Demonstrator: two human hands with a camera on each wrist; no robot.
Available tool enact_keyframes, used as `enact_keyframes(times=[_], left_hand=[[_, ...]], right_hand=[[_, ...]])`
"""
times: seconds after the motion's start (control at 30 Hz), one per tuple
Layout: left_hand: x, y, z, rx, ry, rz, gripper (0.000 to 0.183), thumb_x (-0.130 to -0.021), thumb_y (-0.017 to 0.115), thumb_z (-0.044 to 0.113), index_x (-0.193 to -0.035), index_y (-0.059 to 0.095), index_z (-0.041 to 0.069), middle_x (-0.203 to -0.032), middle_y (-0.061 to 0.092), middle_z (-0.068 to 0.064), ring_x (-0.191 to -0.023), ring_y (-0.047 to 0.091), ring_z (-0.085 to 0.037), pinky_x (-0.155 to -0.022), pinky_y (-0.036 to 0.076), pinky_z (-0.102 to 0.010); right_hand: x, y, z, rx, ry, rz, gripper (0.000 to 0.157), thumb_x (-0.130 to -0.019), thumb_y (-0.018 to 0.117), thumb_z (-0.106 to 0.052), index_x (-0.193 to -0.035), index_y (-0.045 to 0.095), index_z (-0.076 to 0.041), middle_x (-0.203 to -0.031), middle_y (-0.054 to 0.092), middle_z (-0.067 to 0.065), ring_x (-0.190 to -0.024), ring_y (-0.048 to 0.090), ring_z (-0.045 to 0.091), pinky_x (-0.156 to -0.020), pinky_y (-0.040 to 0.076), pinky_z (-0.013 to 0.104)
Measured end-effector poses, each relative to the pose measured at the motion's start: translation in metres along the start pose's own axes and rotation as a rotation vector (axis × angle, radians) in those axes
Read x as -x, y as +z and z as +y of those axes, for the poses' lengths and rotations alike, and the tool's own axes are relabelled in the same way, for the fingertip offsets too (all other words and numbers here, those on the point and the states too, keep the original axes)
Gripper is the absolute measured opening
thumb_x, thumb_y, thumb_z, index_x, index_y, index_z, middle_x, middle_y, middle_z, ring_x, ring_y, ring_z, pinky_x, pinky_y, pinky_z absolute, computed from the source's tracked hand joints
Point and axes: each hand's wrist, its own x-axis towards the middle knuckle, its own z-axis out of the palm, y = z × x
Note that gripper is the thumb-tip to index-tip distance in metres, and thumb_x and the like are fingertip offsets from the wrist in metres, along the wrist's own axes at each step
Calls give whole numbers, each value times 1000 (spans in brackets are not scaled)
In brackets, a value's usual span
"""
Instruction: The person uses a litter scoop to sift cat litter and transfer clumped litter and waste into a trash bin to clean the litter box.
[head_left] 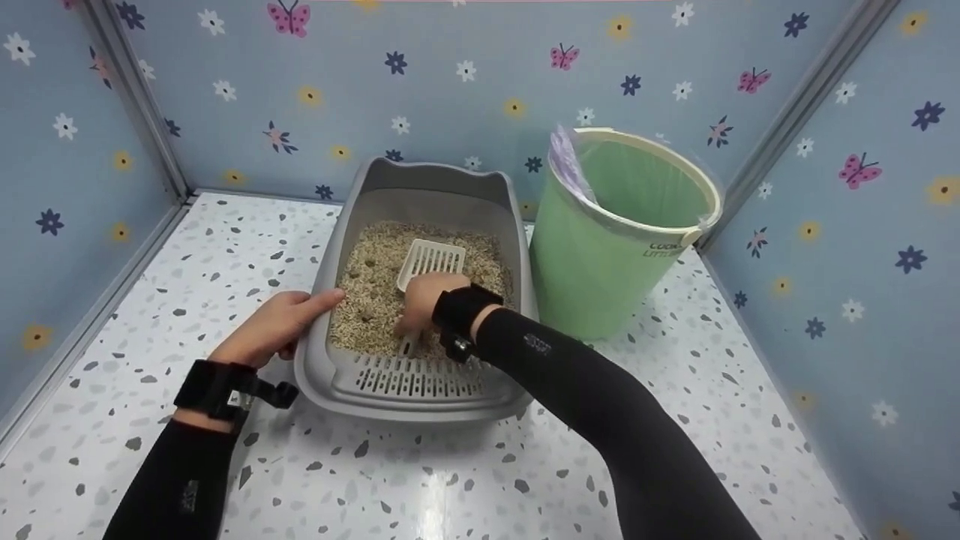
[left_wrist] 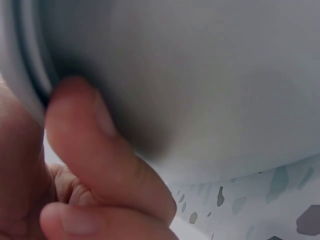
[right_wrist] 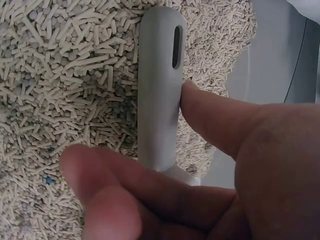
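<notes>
A grey litter box (head_left: 521, 255) holds pellet litter (head_left: 367, 289) and has a slotted step at its near end. On its left side, my left hand (head_left: 277, 322) grips the rim, thumb over the top and curled fingers (left_wrist: 107, 160) under the lip. Inside the box, my right hand (head_left: 427, 296) holds a pale litter scoop (head_left: 435, 256) by its handle (right_wrist: 159, 95). The thumb lies along one side of the handle and the fingers cross it from the other. The scoop's slotted head lies on the litter, pointing to the back wall.
Close to the box's right side stands a green bin (head_left: 600, 270) with a clear liner and a bit of purple plastic bag (head_left: 571, 166) over its rim. Patterned wall panels (head_left: 450, 90) enclose the back and both sides of the speckled surface (head_left: 360, 480).
</notes>
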Motion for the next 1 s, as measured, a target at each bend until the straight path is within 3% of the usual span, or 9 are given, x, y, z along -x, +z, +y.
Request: enact_keyframes(times=[0.2, 0.33, 0.63, 0.7, 0.83, 0.93, 1.0], left_hand=[[2, 1, 0, 10, 3, 7, 70, -107, 62, 71, -110, 60, 1, -69, 58, 1, -47, 40, -7, -43, 34, -25], [2, 2, 0, 13, 0, 0, 71, -107, 61, 71, -111, 60, 0, -71, 60, 1, -48, 41, -7, -43, 35, -24], [-1, 0, 1, 15, -17, -1, 70, -106, 64, 70, -112, 60, 1, -71, 60, 2, -48, 38, -8, -43, 33, -25], [-1, -1, 2, 18, -24, -3, 70, -106, 64, 70, -113, 60, 0, -71, 59, 2, -48, 37, -7, -43, 32, -25], [-1, -2, 2, 10, -35, -4, 71, -107, 62, 70, -115, 60, 0, -70, 58, 3, -48, 36, -7, -43, 32, -24], [-1, -2, 1, 3, -34, -2, 69, -108, 61, 69, -113, 59, 1, -71, 59, 2, -48, 37, -7, -43, 33, -24], [-2, -1, 1, 5, -34, -4, 69, -108, 60, 69, -114, 59, 1, -72, 60, 1, -48, 38, -7, -43, 33, -24]], right_hand=[[-11, 1, 5, 1, 14, -71, 42, -97, 81, -48, -67, 66, -23, -71, 63, -5, -65, 55, 17, -59, 45, 35], [-16, 2, 11, -58, 20, -95, 34, -96, 84, -40, -68, 75, -23, -70, 72, -6, -65, 62, 16, -59, 49, 33], [-1, -8, 26, -252, 65, -146, 38, -101, 71, -17, -64, 65, -18, -59, 58, -4, -51, 51, 14, -53, 39, 28], [2, -13, 33, -300, 77, -141, 36, -104, 68, -19, -68, 73, -12, -58, 61, -1, -50, 52, 14, -55, 41, 29], [3, -21, 47, -318, 78, -58, 39, -103, 70, -21, -66, 71, -11, -56, 59, -1, -47, 51, 14, -58, 43, 29], [1, -24, 55, -340, 88, -18, 47, -102, 74, -22, -58, 59, -17, -53, 50, -4, -46, 46, 13, -57, 42, 29], [-1, -26, 60, -362, 89, -23, 48, -103, 75, -19, -58, 58, -17, -52, 47, -4, -46, 44, 12, -57, 41, 28]])
